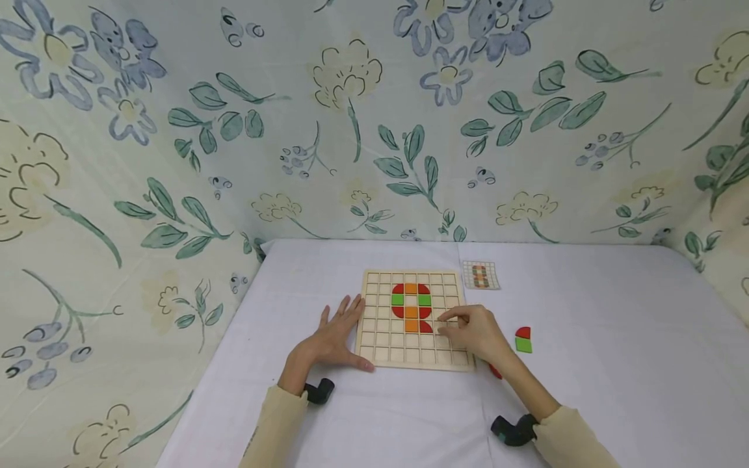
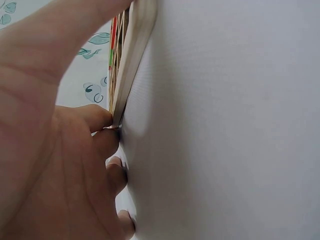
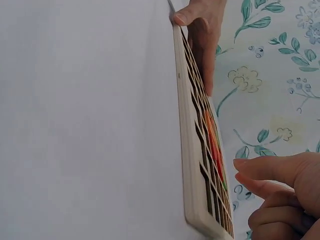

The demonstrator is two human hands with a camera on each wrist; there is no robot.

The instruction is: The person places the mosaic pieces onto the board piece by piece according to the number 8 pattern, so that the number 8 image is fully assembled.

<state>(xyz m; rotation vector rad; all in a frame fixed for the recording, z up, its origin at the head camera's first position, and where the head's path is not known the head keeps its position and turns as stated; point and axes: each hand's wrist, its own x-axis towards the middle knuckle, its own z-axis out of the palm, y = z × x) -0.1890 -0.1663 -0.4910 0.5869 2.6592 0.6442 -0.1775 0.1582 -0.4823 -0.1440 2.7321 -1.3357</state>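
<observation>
A wooden grid board [image 1: 383, 355] lies on the white cloth, with red, orange and green tiles forming a figure in its cells. My left hand [image 1: 332, 341] rests spread at the board's left side, thumb near the front edge. Over the right part of the grid is my right hand [image 1: 478, 333], thumb and index tips close together, with a small gap and no piece visible between them. Just left of those fingertips, a red rounded tile [image 1: 426, 327] sits beside an orange square tile [image 1: 412, 325]. The right wrist view shows the right hand's other fingers curled in.
A small printed pattern card [image 1: 481, 275] lies beyond the board's back right corner. To the right are a loose red tile [image 1: 523, 333] and a green tile [image 1: 523, 345]. Another red piece [image 1: 495, 371] is partly hidden by the right forearm. Floral fabric [image 1: 351, 162] hangs behind.
</observation>
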